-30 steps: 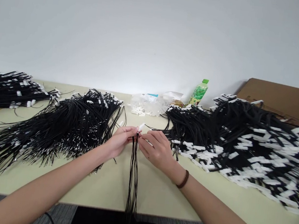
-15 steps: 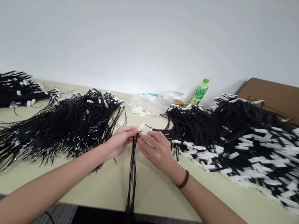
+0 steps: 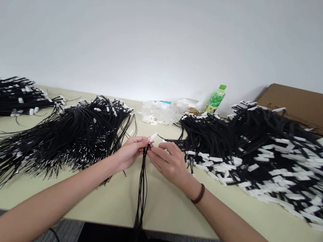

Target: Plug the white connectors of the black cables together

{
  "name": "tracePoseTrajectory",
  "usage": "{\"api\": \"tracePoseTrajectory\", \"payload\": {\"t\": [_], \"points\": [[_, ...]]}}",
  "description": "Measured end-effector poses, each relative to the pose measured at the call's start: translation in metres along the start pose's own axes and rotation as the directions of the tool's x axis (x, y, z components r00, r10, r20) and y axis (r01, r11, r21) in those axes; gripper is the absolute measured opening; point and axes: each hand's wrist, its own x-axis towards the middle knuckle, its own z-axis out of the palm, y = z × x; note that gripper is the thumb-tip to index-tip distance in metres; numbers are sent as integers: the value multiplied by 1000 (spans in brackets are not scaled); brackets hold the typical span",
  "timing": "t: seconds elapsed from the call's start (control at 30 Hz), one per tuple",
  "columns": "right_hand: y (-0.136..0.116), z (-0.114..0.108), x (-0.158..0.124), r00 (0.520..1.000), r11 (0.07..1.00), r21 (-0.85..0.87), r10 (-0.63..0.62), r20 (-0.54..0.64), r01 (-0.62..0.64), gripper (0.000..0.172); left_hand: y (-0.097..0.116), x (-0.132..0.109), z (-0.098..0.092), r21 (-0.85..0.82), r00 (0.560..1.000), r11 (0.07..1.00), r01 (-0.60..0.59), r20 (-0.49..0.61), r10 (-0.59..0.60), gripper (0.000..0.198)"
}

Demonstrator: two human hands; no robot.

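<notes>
Between my fingers at the middle of the table is a white plastic connector, tilted up to the right. Several thin black wires hang from it over the table's front edge. My left hand pinches the connector from the left. From the right, my right hand has its fingertips closed at the wires just below the connector; the exact grip is partly hidden. A brown band circles my right wrist.
Left of my hands lies a pile of black wires, with another bundle behind it. To the right spreads a heap of wires with white connectors. Farther back are a plastic bag of white parts, a green-capped bottle and cardboard.
The hanging wires have swung slightly to the left. My right fingertips have shifted a little at the wires; my left hand stays in place.
</notes>
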Motion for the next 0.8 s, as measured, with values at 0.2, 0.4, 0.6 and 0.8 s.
{"api": "tracePoseTrajectory", "payload": {"t": [0.2,0.4,0.6,0.8], "points": [[-1,-1,-1,1000,1000,-6,-4,0,4,11,0,0,0,-10,1000,1000,1,4,-1,22],[-1,2,-1,1000,999,-39,20,10,-20,9,1,1,0,-28,1000,1000,12,-1,-12,23],[0,3,-4,999,995,-94,34,30,-31,10,1,0,2,-20,1000,1000,18,-3,-18,25],[2,1,-3,1000,995,-95,16,10,-15,11,2,-1,3,-12,1000,1000,22,-3,-22,24]]}}
